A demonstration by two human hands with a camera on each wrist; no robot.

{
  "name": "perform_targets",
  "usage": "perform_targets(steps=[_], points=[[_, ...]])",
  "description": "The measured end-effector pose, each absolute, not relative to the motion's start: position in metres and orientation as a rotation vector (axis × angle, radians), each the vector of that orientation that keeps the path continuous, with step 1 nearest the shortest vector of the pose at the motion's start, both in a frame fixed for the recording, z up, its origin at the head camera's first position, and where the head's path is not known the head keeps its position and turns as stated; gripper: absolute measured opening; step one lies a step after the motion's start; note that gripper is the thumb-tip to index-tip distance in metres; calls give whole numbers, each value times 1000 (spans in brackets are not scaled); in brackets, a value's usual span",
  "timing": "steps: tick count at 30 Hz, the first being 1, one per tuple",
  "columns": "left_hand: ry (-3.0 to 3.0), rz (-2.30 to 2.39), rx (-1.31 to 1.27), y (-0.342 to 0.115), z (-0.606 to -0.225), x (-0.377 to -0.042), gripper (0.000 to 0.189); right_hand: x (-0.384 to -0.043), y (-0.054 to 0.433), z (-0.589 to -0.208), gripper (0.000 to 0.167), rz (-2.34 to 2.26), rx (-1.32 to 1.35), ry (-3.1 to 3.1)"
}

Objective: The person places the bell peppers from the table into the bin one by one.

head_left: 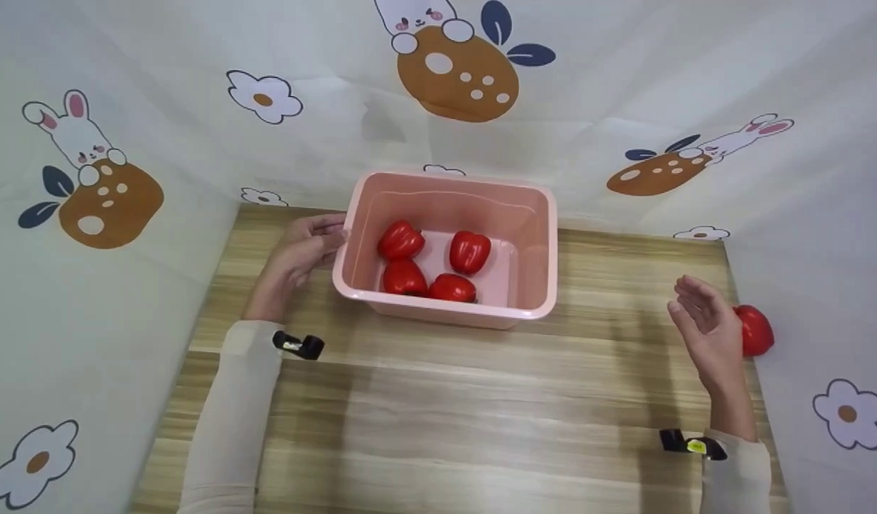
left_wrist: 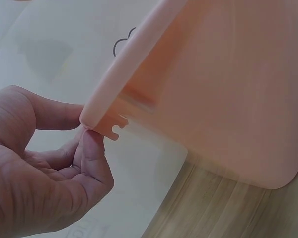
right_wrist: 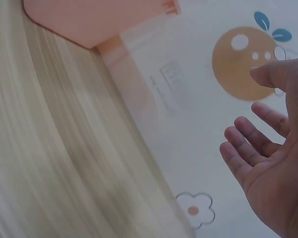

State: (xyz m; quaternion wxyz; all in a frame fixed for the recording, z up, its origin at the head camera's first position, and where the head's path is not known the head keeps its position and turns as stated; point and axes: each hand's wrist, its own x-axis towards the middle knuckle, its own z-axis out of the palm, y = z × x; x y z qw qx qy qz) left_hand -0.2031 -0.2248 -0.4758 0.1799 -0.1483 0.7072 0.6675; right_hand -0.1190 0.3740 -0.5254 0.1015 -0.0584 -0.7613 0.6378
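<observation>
In the head view a pink plastic bin [head_left: 447, 311] stands towards the back of the table, with several red bell peppers [head_left: 470, 252] lying inside it. My left hand [head_left: 296, 253] is at the bin's left side. The left wrist view shows that hand pinching the bin's rim [left_wrist: 124, 62] between thumb and fingers. My right hand [head_left: 710, 332] is raised over the right part of the table, fingers loosely bent and holding nothing. Another red bell pepper [head_left: 756, 330] lies at the right edge, partly hidden behind that hand.
Pale cloth walls [head_left: 324, 150] with rabbit and flower prints enclose the wood-grain table [head_left: 481, 414] at the back and both sides. Black wrist cameras [head_left: 299, 345] sit on both sleeves. The bin's back is close to the rear cloth.
</observation>
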Motion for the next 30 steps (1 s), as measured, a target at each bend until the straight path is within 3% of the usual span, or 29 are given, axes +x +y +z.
perform_targets(steps=[17, 30], points=[[2005, 1881, -400, -227, -474, -202, 54, -82, 423, -552, 46, 1853, -420, -2087], [1971, 1943, -416, -224, -474, -202, 53, -60, 448, -573, 54, 1720, -710, -2133]])
